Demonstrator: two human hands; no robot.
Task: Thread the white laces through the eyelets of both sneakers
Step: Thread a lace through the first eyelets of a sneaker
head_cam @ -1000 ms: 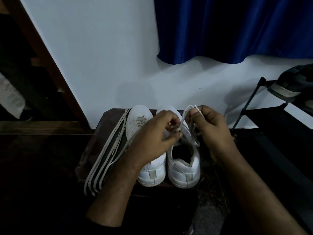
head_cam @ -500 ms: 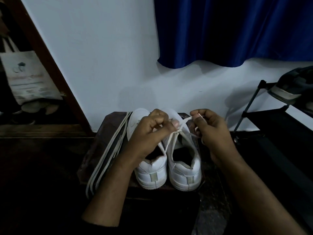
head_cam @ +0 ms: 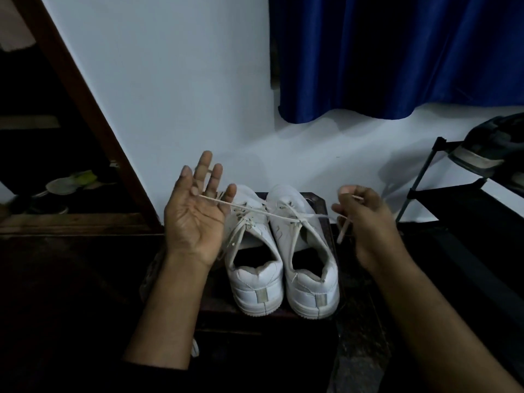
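- since a moment ago both hands have drawn apart from the huddle over the right sneaker (head_cam: 307, 251), pulling the white lace (head_cam: 279, 215) out into a taut line across both shoes.
- left hand (head_cam: 195, 214) is palm-up with fingers spread; the lace end seems caught between thumb and a fingertip, though it's hard to be sure in this dim light.
- right hand (head_cam: 365, 219) has its fingers curled, pinching the other end of the lace, whose tip hangs just below.
- left sneaker (head_cam: 252, 251) beside it already shows lacing crossed through its eyelets, with loose ends trailing; the right one looks threaded only at its lower eyelets, so i'd judge the upper rows are left to do.
- the pair stands heels toward us on a dark wooden worktop (head_cam: 320, 201) against a white wall (head_cam: 170, 95).
- blue curtain (head_cam: 397, 52) hangs above, a black shoe rack (head_cam: 425, 177) carrying a dark shoe stands at right, and a doorway with footwear lies at left.
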